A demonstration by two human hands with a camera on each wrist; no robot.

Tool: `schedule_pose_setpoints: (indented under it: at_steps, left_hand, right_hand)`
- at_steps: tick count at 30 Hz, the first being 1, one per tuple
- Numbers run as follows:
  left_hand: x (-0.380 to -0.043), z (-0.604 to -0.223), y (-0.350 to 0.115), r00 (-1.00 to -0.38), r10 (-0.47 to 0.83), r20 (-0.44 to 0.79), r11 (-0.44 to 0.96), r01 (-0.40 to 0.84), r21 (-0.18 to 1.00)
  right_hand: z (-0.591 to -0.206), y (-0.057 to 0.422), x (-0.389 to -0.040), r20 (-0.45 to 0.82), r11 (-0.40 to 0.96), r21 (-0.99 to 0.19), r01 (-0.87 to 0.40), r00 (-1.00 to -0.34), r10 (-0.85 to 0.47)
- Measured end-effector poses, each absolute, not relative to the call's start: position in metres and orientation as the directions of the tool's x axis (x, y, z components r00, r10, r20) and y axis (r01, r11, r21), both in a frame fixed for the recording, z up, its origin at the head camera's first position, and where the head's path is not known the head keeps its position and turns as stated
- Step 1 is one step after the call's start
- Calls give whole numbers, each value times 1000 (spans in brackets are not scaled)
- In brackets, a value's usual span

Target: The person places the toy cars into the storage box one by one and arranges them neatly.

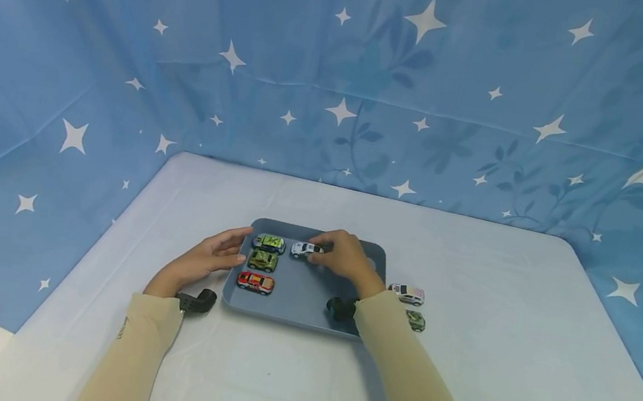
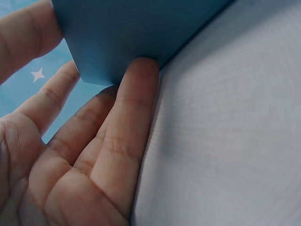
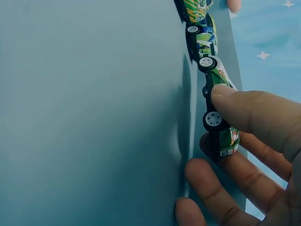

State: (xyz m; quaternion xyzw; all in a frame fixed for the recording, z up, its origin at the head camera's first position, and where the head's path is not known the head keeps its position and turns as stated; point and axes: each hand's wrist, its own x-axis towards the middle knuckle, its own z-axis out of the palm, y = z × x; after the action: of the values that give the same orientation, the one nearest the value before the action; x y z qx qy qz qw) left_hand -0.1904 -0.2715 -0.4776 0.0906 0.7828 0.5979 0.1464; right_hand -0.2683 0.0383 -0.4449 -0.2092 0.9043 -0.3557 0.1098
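My right hand [image 1: 344, 256] pinches a white-and-green toy car [image 3: 228, 141] between thumb and fingers, at the back of a shallow grey-blue tray [image 1: 297, 301]. In the right wrist view the car's wheels face the camera's side. At the tray's left end, my left hand [image 1: 205, 261] touches the outer wall with fairly straight fingers [image 2: 136, 94]. Inside the tray on the left stand a yellow-green-and-blue toy car [image 1: 269, 243], a camouflage-green toy car [image 1: 262, 261] and a red toy car [image 1: 256, 282].
Right of the tray, a white patterned toy car [image 1: 407, 294] and a green camouflage toy car [image 1: 415, 320] stand on the white tablecloth [image 1: 525, 342], the green one partly behind my right sleeve. A blue star-patterned curtain [image 1: 330, 139] hangs behind the table.
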Motion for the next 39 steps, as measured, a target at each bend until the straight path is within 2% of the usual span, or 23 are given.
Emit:
schedule_pose_setpoints:
  at_steps: [17,39]
  left_hand:
    - [-191,-475,-271,-942,310,-130,288,-38,957]
    - [-191,-478,-272,-942,307,-131,285,-40,958]
  right_hand:
    - [-452,31,-271,-5,710,-619,-336,-902,-432]
    - [-448,38,-269,-28,718,-597,-358,-885,-465]
